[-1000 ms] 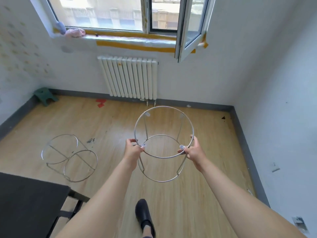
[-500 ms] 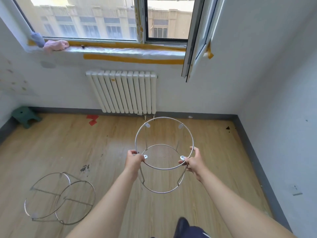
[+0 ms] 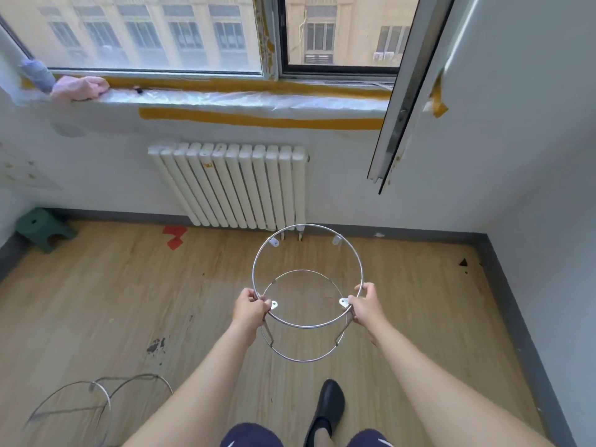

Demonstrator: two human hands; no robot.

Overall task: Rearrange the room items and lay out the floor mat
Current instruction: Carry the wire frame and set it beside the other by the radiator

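I carry a round metal wire frame [image 3: 308, 227] upright in front of me, above the wooden floor [image 3: 96, 301]. It has two rings joined by thin struts. My left hand [image 3: 250, 306] grips the top ring on its left side. My right hand [image 3: 366, 303] grips the same ring on its right side. A second wire frame [image 3: 96, 395] lies on its side on the floor at the lower left, partly cut off by my left arm. No floor mat is in view.
A white radiator [image 3: 238, 185] stands under the window ahead. An open window sash [image 3: 409, 91] juts into the room at upper right. A small green stool [image 3: 43, 227] sits in the left corner. Red tape [image 3: 174, 237] marks the floor. My black shoe [image 3: 327, 404] is below.
I have walked toward the window wall with the frame held in both hands. The radiator is closer, the second frame has slid to the lower left, and the dark table has left the view.
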